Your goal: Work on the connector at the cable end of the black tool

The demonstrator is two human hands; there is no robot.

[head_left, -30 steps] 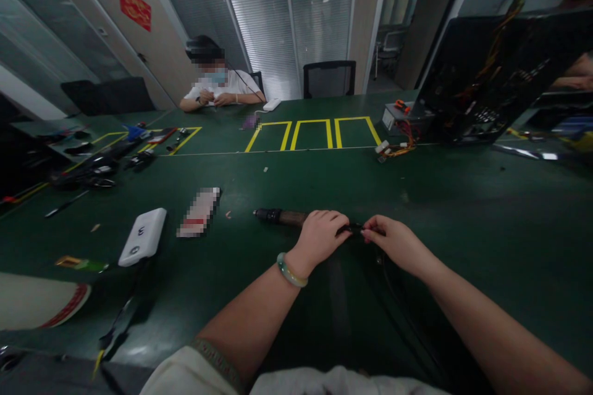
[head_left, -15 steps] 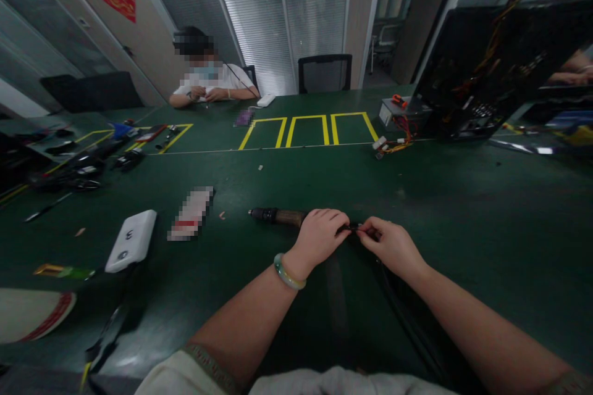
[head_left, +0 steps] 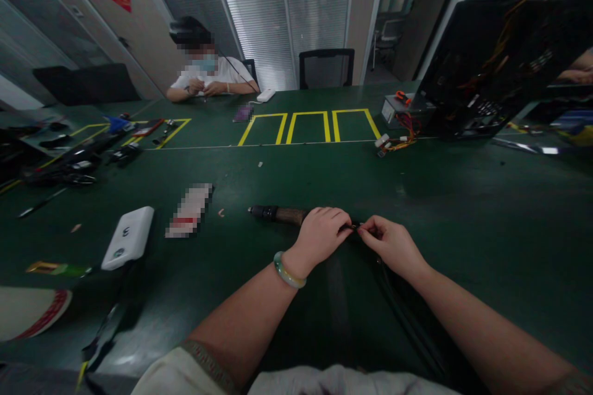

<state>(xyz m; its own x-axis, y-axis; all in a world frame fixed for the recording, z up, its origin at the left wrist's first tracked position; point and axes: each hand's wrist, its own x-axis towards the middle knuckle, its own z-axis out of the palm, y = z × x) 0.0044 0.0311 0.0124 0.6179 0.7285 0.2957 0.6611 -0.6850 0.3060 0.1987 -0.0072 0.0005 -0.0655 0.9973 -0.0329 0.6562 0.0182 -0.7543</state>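
A corded electric screwdriver (head_left: 290,216) lies across the green table, its black tip (head_left: 257,212) pointing left. My left hand (head_left: 320,229), with a jade-like bangle at the wrist, is closed around its rear part, palm down. Just to the right, my right hand (head_left: 389,241) pinches with thumb and fingertips at a small dark piece by the tool's tail end. It looks like the cord's end, but the fingers mostly hide it. A dark cable (head_left: 402,311) runs from below my right hand toward the lower right.
To the left lie a white power bank (head_left: 128,237), a blurred-out phone-like object (head_left: 189,210), a green-yellow screwdriver (head_left: 60,269) and a paper cup (head_left: 34,313). A power supply (head_left: 402,112) and a black computer case (head_left: 482,68) stand at the back right. Another person (head_left: 210,77) sits opposite.
Both hands stay almost in place, left around the tool and right pinching at its tail end. The view has shifted slightly.
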